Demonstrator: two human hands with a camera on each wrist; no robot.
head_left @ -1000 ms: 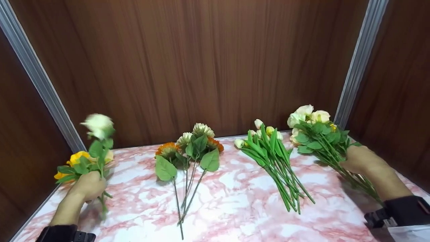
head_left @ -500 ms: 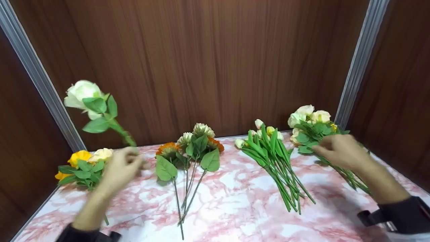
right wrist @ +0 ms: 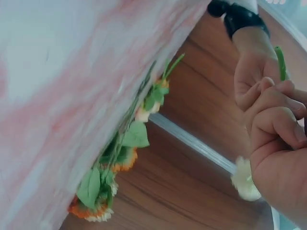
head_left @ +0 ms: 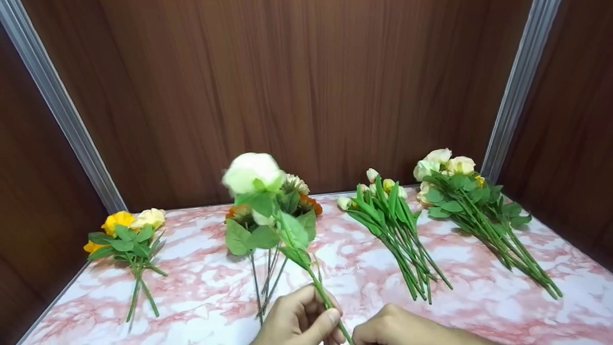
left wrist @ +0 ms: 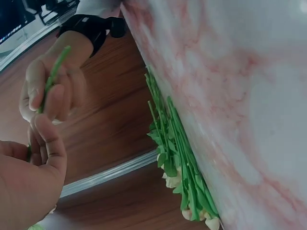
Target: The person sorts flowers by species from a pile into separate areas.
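Note:
In the head view, a white artificial rose [head_left: 254, 175] leans up and leftward on its green stem [head_left: 320, 285]. My left hand [head_left: 299, 318] pinches that stem between thumb and fingers. Close to it, low in the frame, my right hand [head_left: 407, 328] is at the lower stem. In the left wrist view the right hand [left wrist: 67, 88] has its thumb and fingers about the stem [left wrist: 56, 67], and the cut end sticks out past them. The right wrist view shows the right hand's fingers [right wrist: 273, 124] curled, with the stem partly hidden behind them.
Orange and cream flowers [head_left: 306, 203] lie behind the raised rose. At left are yellow and cream roses [head_left: 148, 219]. A tulip bundle [head_left: 383, 215] and a pale rose bundle [head_left: 459, 191] lie to the right on the marbled table [head_left: 201, 287]. Brown panels [head_left: 306, 86] enclose the back and sides.
My left hand has lifted the white rose from the left pile and brought it to the middle front. My right hand has left the pale rose bundle and come to the stem.

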